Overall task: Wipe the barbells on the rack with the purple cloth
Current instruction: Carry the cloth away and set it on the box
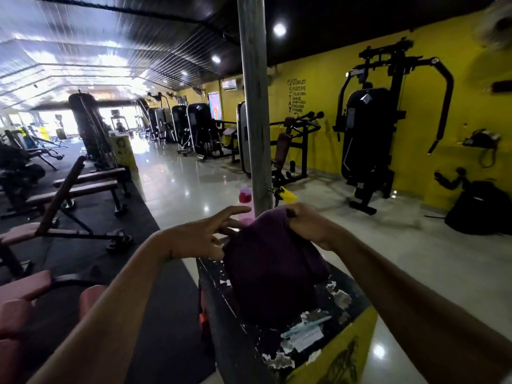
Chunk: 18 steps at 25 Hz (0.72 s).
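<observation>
Hanging from the right hand [307, 225], the purple cloth [273, 273] drapes down over a black tabletop [327, 309] with chipped, peeling paint. The right hand pinches the cloth's upper edge, fingers curled over the fabric, so the cloth falls away below and a little to the left of that hand. Its long axis runs from the pinched top edge down toward the person, and the lower end lies bunched on the worn surface. The left hand [205, 234] sits just beside the cloth's upper left corner, fingers spread and fairly straight, holding nothing; its fingertips [243, 208] reach toward the fabric, though I cannot tell whether they touch it. The two hands are near each other but apart, with the top of the cloth between them.

Just beyond the hands stands a pink bottle [246, 203] with a red cap, and right behind it a grey pillar [253, 106] rises out of view. Below the cloth, nearer the person, a pale blue pen [306, 326] and a slip of paper [306, 339] lie on the tabletop. To the left of the left hand, weight benches [83, 187] stand on black matting. Past the right hand, black machines [368, 139] line a yellow wall [471, 106].
</observation>
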{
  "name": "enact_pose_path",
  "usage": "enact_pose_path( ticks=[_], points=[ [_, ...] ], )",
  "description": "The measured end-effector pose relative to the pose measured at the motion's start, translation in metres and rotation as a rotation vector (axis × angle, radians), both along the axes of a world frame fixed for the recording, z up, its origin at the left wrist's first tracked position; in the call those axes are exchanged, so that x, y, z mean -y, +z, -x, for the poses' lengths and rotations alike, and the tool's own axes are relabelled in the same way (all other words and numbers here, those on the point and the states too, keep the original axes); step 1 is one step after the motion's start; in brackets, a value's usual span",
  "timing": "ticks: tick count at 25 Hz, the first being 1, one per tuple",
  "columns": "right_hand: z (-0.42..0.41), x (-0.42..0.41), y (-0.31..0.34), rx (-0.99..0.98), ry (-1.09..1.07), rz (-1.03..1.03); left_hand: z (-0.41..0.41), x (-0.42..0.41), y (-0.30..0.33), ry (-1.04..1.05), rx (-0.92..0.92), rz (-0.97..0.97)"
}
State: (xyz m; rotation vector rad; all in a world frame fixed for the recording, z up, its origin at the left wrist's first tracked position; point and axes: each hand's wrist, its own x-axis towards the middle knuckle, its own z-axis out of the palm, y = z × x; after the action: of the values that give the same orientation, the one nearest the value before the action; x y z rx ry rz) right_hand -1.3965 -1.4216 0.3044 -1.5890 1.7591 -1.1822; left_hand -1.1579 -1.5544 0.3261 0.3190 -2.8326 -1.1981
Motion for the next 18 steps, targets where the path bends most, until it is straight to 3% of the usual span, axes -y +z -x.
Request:
enact_pose_path(
  ticks=[3, 7, 12, 15, 18],
  points=[
    [-0.004, 0.002, -0.016, 0.068, -0.004, -0.034, 0.032, -0.016, -0.007, -0.013, -0.167, 0.109],
    [0.004, 0.002, -0.042, 0.165, 0.025, 0.019, 0.078, -0.015, -0.023, -0.109, -0.274, 0.696],
    [0.039, 0.003, -0.086, 0.278, -0.056, 0.163, 0.111, 0.015, 0.002, -0.157, -0.097, 0.726],
    [0.069, 0.003, -0.119, 0.110, -0.082, 0.251, 0.121, 0.043, 0.015, -0.044, -0.014, 0.663],
    [0.089, 0.015, -0.135, -0.153, -0.044, 0.177, 0.132, 0.065, 0.010, 0.012, 0.075, 0.595]
  ],
)
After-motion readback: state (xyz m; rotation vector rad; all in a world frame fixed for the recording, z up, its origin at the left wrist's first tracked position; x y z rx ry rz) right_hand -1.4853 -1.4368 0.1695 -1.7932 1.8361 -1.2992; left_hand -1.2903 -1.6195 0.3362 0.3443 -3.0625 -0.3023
